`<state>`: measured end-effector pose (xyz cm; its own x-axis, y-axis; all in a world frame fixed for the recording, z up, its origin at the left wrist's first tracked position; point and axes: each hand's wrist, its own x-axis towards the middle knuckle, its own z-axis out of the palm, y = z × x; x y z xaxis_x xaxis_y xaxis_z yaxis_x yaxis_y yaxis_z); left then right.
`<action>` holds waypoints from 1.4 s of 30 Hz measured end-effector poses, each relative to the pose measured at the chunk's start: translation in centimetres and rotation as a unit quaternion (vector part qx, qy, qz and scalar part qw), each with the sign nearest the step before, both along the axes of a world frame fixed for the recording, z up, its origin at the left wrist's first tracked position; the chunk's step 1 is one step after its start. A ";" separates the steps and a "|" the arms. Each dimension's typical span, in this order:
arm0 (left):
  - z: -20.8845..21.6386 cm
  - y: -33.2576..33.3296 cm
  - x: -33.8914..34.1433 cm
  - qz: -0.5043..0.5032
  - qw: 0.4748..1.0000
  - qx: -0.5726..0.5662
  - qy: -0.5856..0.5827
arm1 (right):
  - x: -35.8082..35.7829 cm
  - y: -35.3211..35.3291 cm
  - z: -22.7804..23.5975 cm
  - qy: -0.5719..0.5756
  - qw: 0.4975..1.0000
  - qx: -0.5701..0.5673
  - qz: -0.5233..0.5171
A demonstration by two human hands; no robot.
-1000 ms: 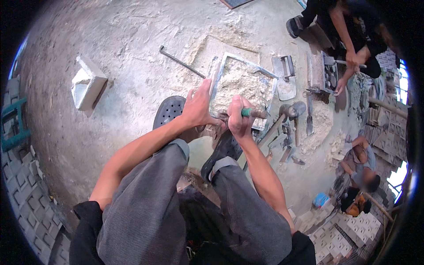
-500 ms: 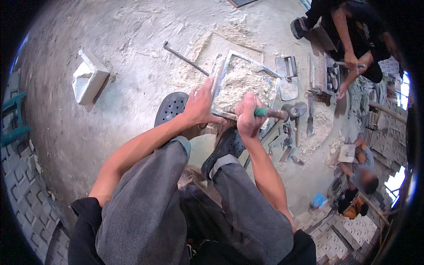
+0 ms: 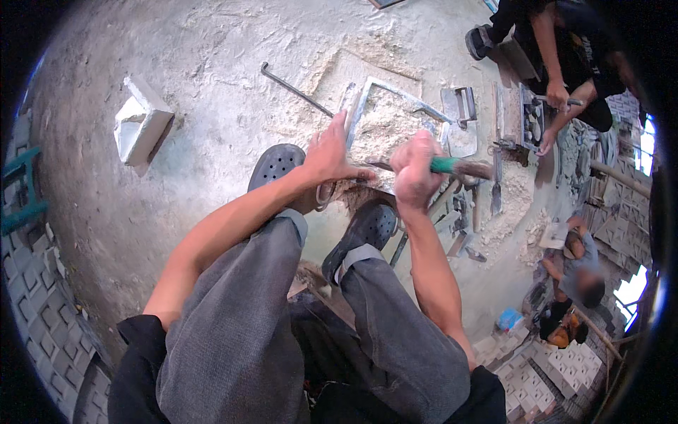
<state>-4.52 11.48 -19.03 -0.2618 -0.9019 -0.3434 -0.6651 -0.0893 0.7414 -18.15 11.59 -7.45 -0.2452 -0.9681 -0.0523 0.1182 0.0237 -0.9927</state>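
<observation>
My right hand (image 3: 417,169) is closed round a tool with a green and brown wooden handle (image 3: 452,167). Its dark, narrow metal blade (image 3: 379,164) points left, above the near side of a square metal frame mold (image 3: 366,106). Crumbly off-white powder (image 3: 388,127) fills the mold. My left hand (image 3: 328,155) lies at the mold's near left corner, fingers stretched out and thumb pointing right toward the blade. Nothing shows in that hand. The exact kind of bladed tool cannot be made out.
A bent metal rod (image 3: 293,88) lies beyond my left hand. Right of the mold are a metal plate with a handle (image 3: 462,124) and several small tools (image 3: 462,226). A white angular block (image 3: 141,124) stands at left. Two people work at right, one near another mold (image 3: 533,116).
My right hand has moved right and slightly nearer with the tool, and its blade now shows. My left hand has shifted a little right and nearer.
</observation>
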 end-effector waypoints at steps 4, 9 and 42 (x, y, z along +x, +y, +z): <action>1.2 0.7 0.3 -0.045 0.993 -0.101 -0.041 | -0.8 0.5 1.7 -0.048 0.998 -0.011 -0.034; 2.1 2.5 0.3 -0.104 0.957 -0.251 -0.096 | -3.7 3.0 -2.0 0.024 0.985 0.064 -0.157; 0.3 2.9 0.2 -0.037 0.980 -0.176 -0.089 | -1.7 2.8 -4.0 0.088 0.992 0.055 0.067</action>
<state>-4.35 14.34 -18.77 -0.2951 -0.9535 -0.0614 -0.7818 0.2040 0.5893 -19.85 14.37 -11.41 -0.1290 -0.9834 -0.1276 -0.0682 0.1372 -0.9882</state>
